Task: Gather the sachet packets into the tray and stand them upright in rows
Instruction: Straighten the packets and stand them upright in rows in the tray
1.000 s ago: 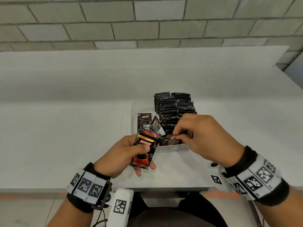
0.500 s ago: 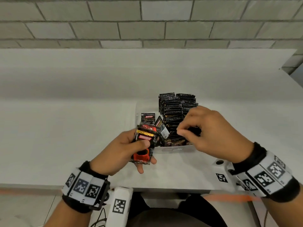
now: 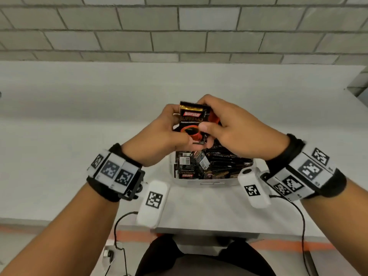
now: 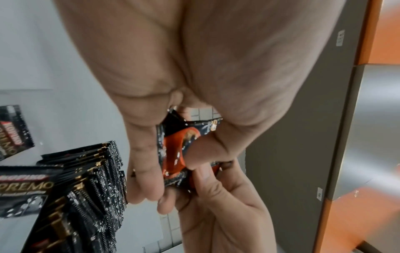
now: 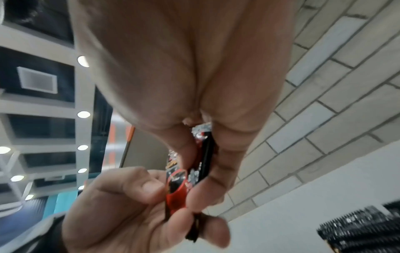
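Observation:
A small stack of black and red coffee sachets (image 3: 191, 121) is held upright above the tray, face toward me. My left hand (image 3: 159, 139) grips its left side and lower edge, thumb on the front. My right hand (image 3: 229, 128) pinches its right side, thumb on the red cup print. The wrist views show the same sachets (image 4: 173, 154) (image 5: 188, 178) squeezed between both hands' fingers. Below the hands the white tray (image 3: 211, 183) holds several sachets standing in rows (image 3: 225, 164) and a few loose ones leaning at its near left (image 3: 189, 168).
The tray sits near the front edge of a white table (image 3: 69, 156). A grey brick wall (image 3: 179, 26) rises behind the table. White tagged wrist devices (image 3: 153, 202) (image 3: 253, 188) and black cables (image 3: 123, 226) hang below my forearms.
Both hands rose from the tray and came together above it. The sachets in my left hand turned upright, and my right hand left the tray's rows and took hold of them.

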`<state>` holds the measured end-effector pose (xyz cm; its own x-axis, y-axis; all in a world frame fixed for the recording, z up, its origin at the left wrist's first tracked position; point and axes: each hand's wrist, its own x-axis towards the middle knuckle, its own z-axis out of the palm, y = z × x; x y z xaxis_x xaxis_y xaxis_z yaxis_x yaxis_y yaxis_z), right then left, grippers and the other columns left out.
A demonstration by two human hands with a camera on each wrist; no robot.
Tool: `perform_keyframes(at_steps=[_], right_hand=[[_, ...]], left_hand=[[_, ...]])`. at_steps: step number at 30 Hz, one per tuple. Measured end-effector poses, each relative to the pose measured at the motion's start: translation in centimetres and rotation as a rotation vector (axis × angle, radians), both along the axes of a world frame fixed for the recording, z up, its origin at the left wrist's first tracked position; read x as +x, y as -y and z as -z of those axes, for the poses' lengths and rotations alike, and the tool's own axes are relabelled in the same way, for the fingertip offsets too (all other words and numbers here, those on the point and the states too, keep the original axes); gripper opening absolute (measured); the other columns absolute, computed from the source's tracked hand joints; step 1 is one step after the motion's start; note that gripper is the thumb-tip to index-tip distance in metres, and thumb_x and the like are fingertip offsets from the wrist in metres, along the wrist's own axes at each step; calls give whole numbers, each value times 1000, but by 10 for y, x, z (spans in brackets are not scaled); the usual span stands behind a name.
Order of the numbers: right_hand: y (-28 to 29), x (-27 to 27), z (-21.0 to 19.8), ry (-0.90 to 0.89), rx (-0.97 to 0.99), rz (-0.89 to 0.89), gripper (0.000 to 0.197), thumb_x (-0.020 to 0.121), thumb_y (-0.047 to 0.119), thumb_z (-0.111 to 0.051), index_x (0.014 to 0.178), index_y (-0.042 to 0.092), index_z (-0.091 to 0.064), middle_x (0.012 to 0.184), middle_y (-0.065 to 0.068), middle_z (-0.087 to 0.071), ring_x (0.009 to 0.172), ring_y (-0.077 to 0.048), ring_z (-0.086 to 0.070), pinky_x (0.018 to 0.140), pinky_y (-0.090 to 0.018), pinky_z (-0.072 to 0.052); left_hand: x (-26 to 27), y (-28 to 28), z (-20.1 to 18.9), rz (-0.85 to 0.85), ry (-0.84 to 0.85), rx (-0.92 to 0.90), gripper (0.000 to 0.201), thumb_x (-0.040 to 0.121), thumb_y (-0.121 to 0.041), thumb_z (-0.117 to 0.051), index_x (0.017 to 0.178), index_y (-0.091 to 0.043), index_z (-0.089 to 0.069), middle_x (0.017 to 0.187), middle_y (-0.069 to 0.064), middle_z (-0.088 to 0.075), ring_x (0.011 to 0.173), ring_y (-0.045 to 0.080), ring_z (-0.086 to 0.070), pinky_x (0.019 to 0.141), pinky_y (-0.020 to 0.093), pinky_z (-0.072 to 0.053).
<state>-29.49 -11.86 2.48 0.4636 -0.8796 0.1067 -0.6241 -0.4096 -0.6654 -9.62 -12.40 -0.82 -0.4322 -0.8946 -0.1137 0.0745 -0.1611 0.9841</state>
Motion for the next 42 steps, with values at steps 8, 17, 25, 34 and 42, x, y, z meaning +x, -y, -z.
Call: perform_keyframes(at_steps=[8,17,25,34,42], right_hand=[[8,-44,4,127,41,298,23,96,8,-64,114,22,-58,98,2,-70,62,-9,-71,63,-26,-56],[5,-57,14,155,86,264,12,94,12,-67,104,18,-70,87,4,-75,72,-14,-74,79,-35,-60],[7,-43,13,306,327,78,37,85,32,-67,115,11,-68,109,-11,-75,103,-33,-71,100,-58,-50],[11,-39,13,186,94,193,20,94,11,-66,109,20,-55,104,-3,-71,94,-22,-71,85,-52,-58],[8,-59,15,161,51,319,39,94,7,-64,125,27,-51,99,12,-64,85,-5,-64,72,-25,-49]], left_hand=[[-1,65,9,471,1114,-366,55,87,-29,-77,136,-25,-54,132,-12,-64,107,9,-63,99,31,-48],[-19,65,39,493,1150,-579,19,81,-25,-81,98,-27,-75,93,-13,-68,72,-3,-55,69,24,-40],[14,40,-17,181,581,-645,17,75,-1,-86,82,-15,-80,91,1,-65,81,18,-68,83,28,-58],[-1,51,-7,291,778,-568,56,75,-6,-85,119,-24,-55,105,-4,-69,95,17,-68,88,37,-57],[-36,55,51,913,1604,-679,95,71,-48,-86,150,-21,-41,141,3,-45,128,25,-41,103,45,-47]])
